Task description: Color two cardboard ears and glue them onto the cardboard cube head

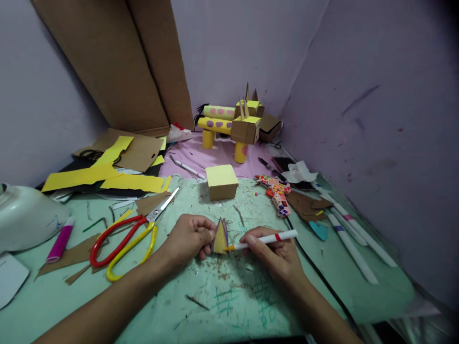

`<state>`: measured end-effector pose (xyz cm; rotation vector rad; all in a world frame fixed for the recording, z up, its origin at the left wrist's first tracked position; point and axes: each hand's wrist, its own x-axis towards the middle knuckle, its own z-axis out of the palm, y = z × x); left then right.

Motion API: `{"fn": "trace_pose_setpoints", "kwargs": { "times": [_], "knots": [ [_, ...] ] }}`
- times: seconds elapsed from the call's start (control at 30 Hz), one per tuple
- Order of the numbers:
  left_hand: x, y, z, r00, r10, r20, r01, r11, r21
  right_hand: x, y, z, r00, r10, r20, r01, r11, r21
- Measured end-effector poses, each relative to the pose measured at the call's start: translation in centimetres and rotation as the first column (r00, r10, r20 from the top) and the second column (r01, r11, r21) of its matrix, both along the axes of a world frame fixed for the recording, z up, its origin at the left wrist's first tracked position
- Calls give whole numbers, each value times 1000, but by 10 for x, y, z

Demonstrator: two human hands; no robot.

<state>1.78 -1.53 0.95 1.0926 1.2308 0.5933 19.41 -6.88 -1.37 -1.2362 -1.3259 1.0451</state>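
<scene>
Left hand (pixel 190 239) has a small triangle (pixel 220 240), yellow face, purple edges, point up, just above the middle of the bench (pixel 186 310). Grip there is closed, thumb and fingers pinching its left side. Right hand (pixel 276 251) grip is also closed, around a white marker (pixel 268 238) with a red band, held pen-style; orange tip meets the triangle's lower right edge, or very near it, can't tell which from here. Containers: small cardboard box (pixel 222 191) with a pale yellow top sits just beyond the hands, covered, so I can't see inside. Another brown box (pixel 270 125) is at the back behind two yellow cardboard animals (pixel 215 125) with spots; contents hidden too. Purple glue stick (pixel 59 242) lies at left, near red-and-yellow scissors (pixel 152 217), blades partly apart. Patterned glue gun (pixel 278 193) is right of the box, its black cord (pixel 322 273) running toward the near edge. More white markers (pixel 353 239) lie at far right.
</scene>
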Motion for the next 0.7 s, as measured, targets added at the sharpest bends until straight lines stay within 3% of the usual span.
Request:
{"fn": "trace_pose_setpoints", "kwargs": {
  "times": [0.13,0.3,0.53,0.7],
  "knots": [
    [0,0,0,1000,7,0,-7,1000,-4,3,3,-1,994,12,105,-18,998,53],
    [0,-1,0,1000,25,2,-25,1000,-13,3,2,-2,990,110,86,-110,994,-1],
    [-1,0,-1,1000,29,5,-29,999,-15,1,-1,1,999,-9,-53,8,1000,-12],
    [0,-1,-1,1000,12,-4,-12,1000,3,2,3,1,996,-36,85,26,993,114]
  ]
}}
